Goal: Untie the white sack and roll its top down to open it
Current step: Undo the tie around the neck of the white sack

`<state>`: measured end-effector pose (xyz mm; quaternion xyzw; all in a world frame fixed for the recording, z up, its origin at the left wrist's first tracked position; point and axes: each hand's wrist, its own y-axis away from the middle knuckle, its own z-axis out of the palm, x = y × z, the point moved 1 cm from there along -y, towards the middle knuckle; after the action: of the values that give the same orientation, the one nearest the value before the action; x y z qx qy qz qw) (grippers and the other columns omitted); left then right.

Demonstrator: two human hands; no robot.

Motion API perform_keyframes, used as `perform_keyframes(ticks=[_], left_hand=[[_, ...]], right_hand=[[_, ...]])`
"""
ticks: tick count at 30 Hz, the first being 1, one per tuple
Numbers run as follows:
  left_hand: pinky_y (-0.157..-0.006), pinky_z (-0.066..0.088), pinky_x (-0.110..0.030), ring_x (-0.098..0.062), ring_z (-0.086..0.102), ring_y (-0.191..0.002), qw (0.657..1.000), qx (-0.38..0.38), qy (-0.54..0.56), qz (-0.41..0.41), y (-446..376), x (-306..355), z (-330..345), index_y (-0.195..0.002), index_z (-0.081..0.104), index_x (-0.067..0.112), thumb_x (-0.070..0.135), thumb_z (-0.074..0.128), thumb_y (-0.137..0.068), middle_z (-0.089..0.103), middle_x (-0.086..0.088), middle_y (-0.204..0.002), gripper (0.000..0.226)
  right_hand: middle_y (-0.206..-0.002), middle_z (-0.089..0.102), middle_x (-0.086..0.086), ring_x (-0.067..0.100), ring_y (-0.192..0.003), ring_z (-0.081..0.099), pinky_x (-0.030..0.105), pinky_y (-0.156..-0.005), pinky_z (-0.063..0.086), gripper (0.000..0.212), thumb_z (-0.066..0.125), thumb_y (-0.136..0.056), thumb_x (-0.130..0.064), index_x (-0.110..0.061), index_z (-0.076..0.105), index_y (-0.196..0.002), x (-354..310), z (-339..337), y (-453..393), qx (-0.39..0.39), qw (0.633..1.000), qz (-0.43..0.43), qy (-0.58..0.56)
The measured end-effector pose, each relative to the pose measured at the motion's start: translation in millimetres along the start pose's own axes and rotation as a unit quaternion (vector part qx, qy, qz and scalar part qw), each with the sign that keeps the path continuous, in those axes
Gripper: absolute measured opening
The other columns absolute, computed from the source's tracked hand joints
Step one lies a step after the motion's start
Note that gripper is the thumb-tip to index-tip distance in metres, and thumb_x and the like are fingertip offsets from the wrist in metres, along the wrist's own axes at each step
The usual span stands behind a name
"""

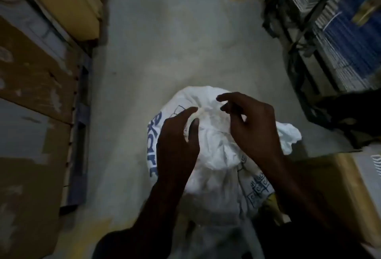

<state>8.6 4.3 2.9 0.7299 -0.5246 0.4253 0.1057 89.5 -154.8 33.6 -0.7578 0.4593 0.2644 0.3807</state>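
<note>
A white sack with blue lettering stands on the floor right below me, its top bunched and tied into a knot. My left hand rests on the sack's left side, and its thumb and forefinger pinch the pale tie at the knot. My right hand hovers over the knot's right side with fingers spread and curled, and it holds nothing that I can see. A loose flap of the sack sticks out to the right behind that hand.
Stacked cardboard boxes on a pallet line the left. Racks with strapped blue and white packs stand on the right. A carton sits close at the lower right. A grey concrete aisle runs ahead.
</note>
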Motion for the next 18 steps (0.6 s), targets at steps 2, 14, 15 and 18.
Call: perform_keyframes(ticks=[2, 14, 15, 18], left_hand=[[-0.110, 0.050, -0.028, -0.016, 0.070, -0.122, 1.000, 0.011, 0.006, 0.012, 20.9, -29.5, 18.2, -0.128, 0.076, 0.015, 0.019, 0.066, -0.104, 0.077, 0.002, -0.127, 0.027], [-0.121, 0.041, -0.030, -0.023, 0.065, -0.131, 0.979, 0.095, -0.023, 0.178, 131.8, -64.0, 60.7, -0.130, 0.072, 0.006, -0.020, 0.056, -0.085, 0.073, -0.005, -0.135, 0.055], [-0.121, 0.042, -0.031, -0.023, 0.064, -0.132, 0.980, 0.086, -0.017, 0.179, 143.5, -61.8, 57.5, -0.132, 0.070, 0.007, -0.019, 0.056, -0.084, 0.072, -0.004, -0.137, 0.057], [-0.120, 0.045, -0.040, -0.025, 0.063, -0.135, 0.975, 0.057, -0.020, 0.212, 172.9, -66.2, 55.3, -0.139, 0.067, 0.008, -0.011, 0.061, -0.091, 0.069, -0.004, -0.143, 0.052]], right_hand=[[-0.116, 0.076, -0.003, 0.011, -0.109, 0.073, 0.040, -0.094, 0.058, 0.037, 0.055, -0.094, 0.010, -0.010, 0.074, -0.119, 23.0, 9.5, 23.2, 0.009, 0.998, -0.053, 0.019], [-0.144, 0.063, 0.010, 0.027, -0.138, 0.056, 0.034, -0.118, 0.041, 0.032, 0.052, -0.094, 0.005, -0.001, 0.073, -0.118, 101.3, 11.0, 169.3, 0.061, 0.969, -0.221, 0.094], [-0.144, 0.063, 0.010, 0.026, -0.138, 0.056, 0.033, -0.118, 0.040, 0.033, 0.053, -0.093, 0.006, -0.002, 0.073, -0.118, 99.6, 7.7, 181.3, 0.080, 0.970, -0.209, 0.093], [-0.145, 0.062, 0.011, 0.028, -0.137, 0.056, 0.031, -0.118, 0.040, 0.039, 0.061, -0.086, 0.013, -0.004, 0.073, -0.119, 94.4, 5.9, 206.8, 0.067, 0.968, -0.213, 0.118]])
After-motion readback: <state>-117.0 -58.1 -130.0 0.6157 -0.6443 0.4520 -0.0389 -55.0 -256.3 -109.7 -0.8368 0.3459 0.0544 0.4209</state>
